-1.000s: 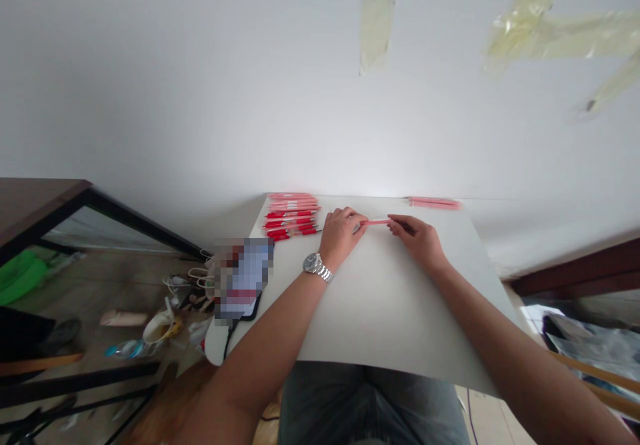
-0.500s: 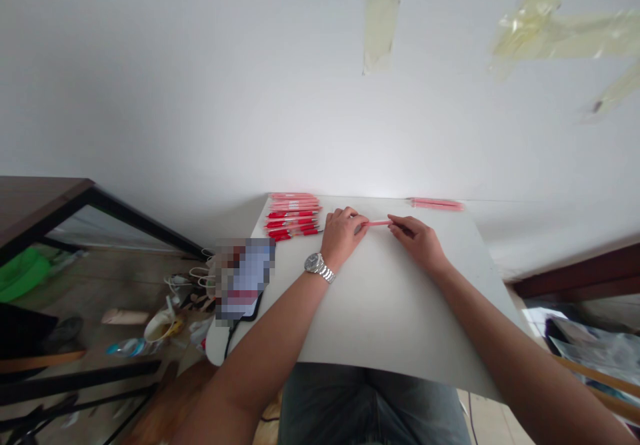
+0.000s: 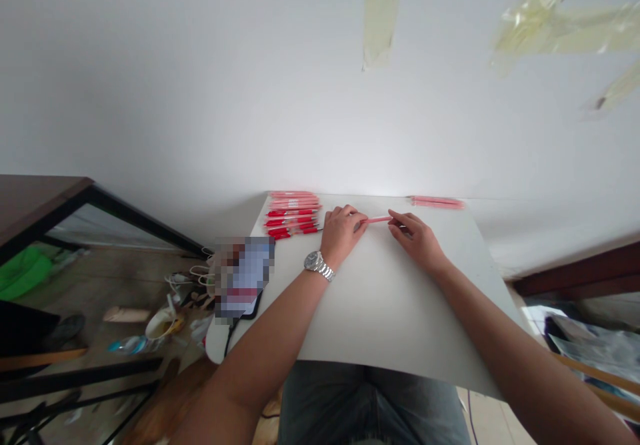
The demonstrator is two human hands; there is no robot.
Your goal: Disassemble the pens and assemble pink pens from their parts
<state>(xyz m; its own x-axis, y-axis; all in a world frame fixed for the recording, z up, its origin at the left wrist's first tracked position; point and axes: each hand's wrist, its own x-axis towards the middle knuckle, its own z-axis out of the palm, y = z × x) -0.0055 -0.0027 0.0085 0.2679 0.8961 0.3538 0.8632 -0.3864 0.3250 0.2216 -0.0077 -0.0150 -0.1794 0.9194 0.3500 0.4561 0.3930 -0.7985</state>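
Note:
A slim pink pen (image 3: pixel 378 219) lies level between my two hands, just over the far half of the white table. My left hand (image 3: pixel 343 230), with a silver watch at its wrist, pinches the pen's left end and hides part of it. At the right end, the thumb and forefinger of my right hand (image 3: pixel 414 235) close about the tip. Left of my left hand is a row of red pens (image 3: pixel 293 221), with paler pink ones (image 3: pixel 294 199) behind them. Some pink pens (image 3: pixel 437 202) lie at the far right, by the wall.
A phone (image 3: pixel 247 278), blurred out, rests at the white table's (image 3: pixel 380 311) left edge with a cable attached. The wall (image 3: pixel 300 98) rises directly behind the table. A dark desk (image 3: pixel 45 198) stands to the left, and a cup (image 3: pixel 161 323) is below it among clutter.
My right fingers have loosened slightly and shifted at the pen's right end. The pen tilts up a little more to the right. My left hand keeps its place.

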